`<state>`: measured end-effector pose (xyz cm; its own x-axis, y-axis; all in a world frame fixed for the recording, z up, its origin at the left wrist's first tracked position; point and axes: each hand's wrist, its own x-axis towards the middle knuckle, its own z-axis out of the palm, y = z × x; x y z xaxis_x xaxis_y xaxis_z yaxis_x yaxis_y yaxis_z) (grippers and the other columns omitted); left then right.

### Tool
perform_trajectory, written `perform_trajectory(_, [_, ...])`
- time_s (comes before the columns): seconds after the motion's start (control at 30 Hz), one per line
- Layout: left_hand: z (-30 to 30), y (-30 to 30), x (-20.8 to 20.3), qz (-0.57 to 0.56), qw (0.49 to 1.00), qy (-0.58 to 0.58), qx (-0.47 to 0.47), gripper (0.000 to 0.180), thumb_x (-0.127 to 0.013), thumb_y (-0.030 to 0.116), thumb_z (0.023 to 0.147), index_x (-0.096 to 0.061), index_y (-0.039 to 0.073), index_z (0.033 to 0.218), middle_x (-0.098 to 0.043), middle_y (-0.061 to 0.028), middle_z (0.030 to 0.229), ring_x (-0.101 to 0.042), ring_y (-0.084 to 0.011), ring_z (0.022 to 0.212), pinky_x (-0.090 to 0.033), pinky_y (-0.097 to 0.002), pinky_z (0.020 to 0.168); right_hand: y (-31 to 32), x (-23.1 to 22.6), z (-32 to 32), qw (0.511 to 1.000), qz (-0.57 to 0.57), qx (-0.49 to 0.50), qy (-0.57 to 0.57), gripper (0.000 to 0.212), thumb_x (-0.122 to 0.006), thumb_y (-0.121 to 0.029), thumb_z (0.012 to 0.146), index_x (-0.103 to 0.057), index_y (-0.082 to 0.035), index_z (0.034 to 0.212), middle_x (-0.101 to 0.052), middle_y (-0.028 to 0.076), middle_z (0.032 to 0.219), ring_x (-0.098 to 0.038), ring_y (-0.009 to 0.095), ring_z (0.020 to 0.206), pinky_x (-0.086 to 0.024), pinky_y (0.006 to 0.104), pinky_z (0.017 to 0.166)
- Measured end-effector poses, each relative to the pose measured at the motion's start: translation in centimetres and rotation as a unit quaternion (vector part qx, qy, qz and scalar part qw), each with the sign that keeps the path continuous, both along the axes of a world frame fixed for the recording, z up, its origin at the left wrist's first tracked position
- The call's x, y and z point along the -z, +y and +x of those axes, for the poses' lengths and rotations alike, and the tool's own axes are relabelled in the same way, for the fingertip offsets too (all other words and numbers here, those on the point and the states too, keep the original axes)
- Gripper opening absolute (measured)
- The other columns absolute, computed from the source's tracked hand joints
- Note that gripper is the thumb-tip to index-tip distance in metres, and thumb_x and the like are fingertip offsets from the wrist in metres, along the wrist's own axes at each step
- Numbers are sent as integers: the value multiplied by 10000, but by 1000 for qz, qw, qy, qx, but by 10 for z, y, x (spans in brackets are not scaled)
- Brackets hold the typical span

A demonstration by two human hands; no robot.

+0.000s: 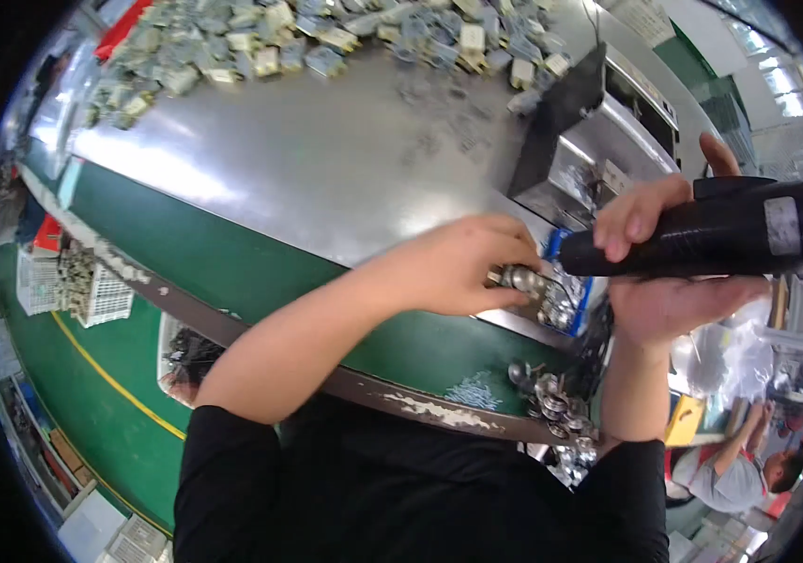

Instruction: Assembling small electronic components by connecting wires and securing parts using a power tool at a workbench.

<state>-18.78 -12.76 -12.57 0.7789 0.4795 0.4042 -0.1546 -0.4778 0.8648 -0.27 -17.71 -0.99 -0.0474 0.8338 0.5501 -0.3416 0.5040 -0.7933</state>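
My right hand (657, 272) grips a black electric screwdriver (713, 230), held level with its tip pointing left toward the middle of the bench. My left hand (458, 265) is closed on a small shiny metal part (517, 279) just left of the screwdriver tip. Under both hands sits a blue-edged fixture tray (572, 293) with more shiny metal parts in it. A pile of round metal parts (551, 402) and small screws (473, 389) lies on the green bench edge below.
A steel sheet (326, 169) covers the bench, with many small grey and cream components (326, 38) heaped along its far edge. A grey metal machine box (598, 141) stands at the right. White crates (73, 286) stand on the green floor at the left. Another person (739, 469) sits lower right.
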Motion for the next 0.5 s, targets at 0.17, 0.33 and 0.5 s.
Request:
perform_trajectory(0.17, [17, -14, 13, 151, 980, -117, -50, 376, -831, 256, 786, -720, 73, 1095, -672, -128, 963, -651, -352, 967, -537, -454, 833, -19, 10, 35, 979, -121, 149, -70, 929, -567, -679, 967, -265, -69, 1599, -589, 106, 1046, -578, 220, 952, -487, 386, 876])
perform_trajectory(0.33, [18, -34, 13, 157, 982, -88, -56, 355, -839, 244, 745, -713, 58, 1020, -678, -111, 957, -651, -346, 968, -537, -462, 830, -46, 31, 58, 918, -54, 287, -269, 493, -524, -253, 1083, -432, -21, 1508, -605, 124, 1078, -600, 246, 993, -471, 378, 978])
perform_trajectory(0.5, [2, -31, 6, 156, 983, -74, -55, 324, -842, 236, 732, -706, 67, 973, -670, -107, 938, -650, -344, 954, -536, -453, 819, -76, -13, 49, 648, -100, 216, -723, 340, -629, -61, 923, -610, 55, 1242, -618, 253, 1151, -603, 432, 1052, -487, 407, 918])
